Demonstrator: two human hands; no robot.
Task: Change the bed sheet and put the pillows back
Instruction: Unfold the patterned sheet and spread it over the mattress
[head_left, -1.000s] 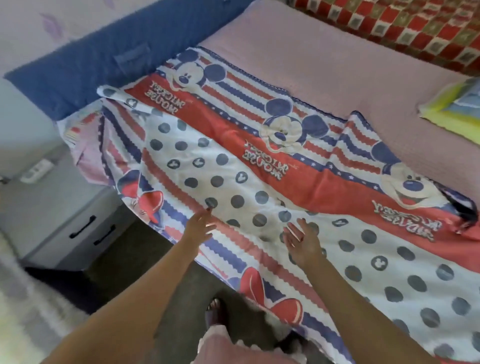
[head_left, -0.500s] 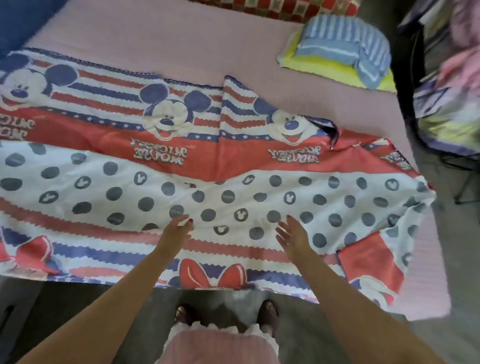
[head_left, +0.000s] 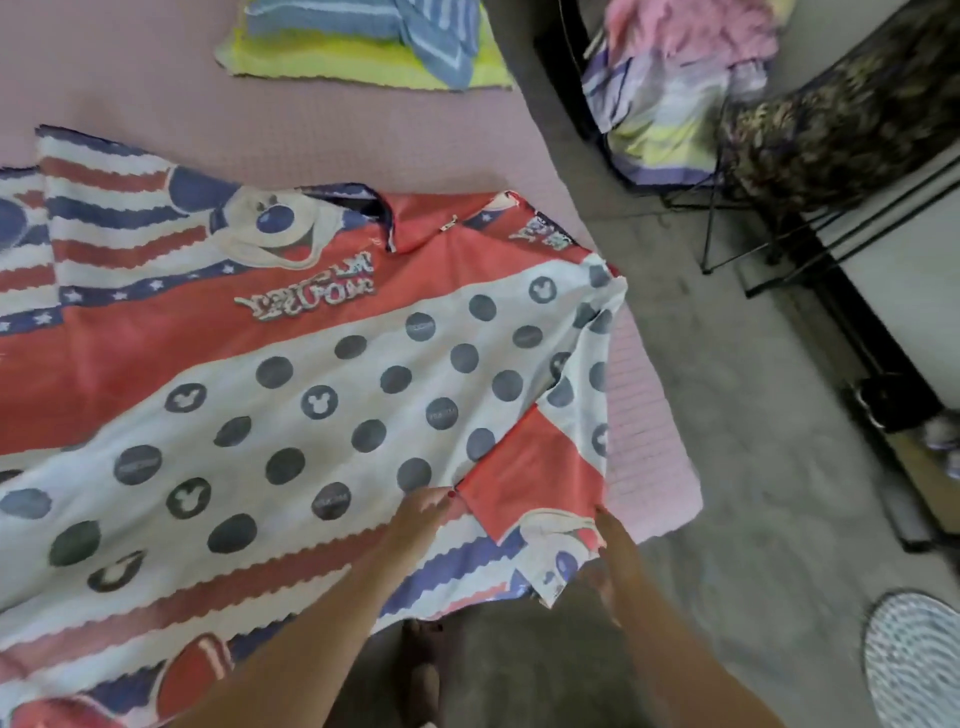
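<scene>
Red, white and blue cotton fills the left and middle of the view: a bed sheet (head_left: 291, 374) printed with cartoon mice, stripes, stars and grey dots lies spread over the near part of the bed (head_left: 322, 140), which has a pink quilted cover. The sheet's near edge hangs over the side of the bed toward the floor. Its right end is rumpled, with one corner folded back over itself so that a red panel lies on top.

Beyond the sheet, near the far edge of the bed, a yellow cloth (head_left: 363, 73) lies flat with a blue striped cloth (head_left: 415, 31) on it.

The left hand (head_left: 421, 512) reaches out over the sheet, fingers fairly straight, fingertips touching the fabric at the left corner of the folded-back panel; whether it pinches the cloth cannot be told. The right hand (head_left: 605, 551) is at the sheet's right near corner, just by the bed's edge. It is blurred, and its grip cannot be told.

To the right, on the grey floor (head_left: 753, 467), a black metal rack (head_left: 727, 208) holds bundled pastel fabric (head_left: 670, 104). A round woven rug (head_left: 914, 665) lies at the bottom right.
</scene>
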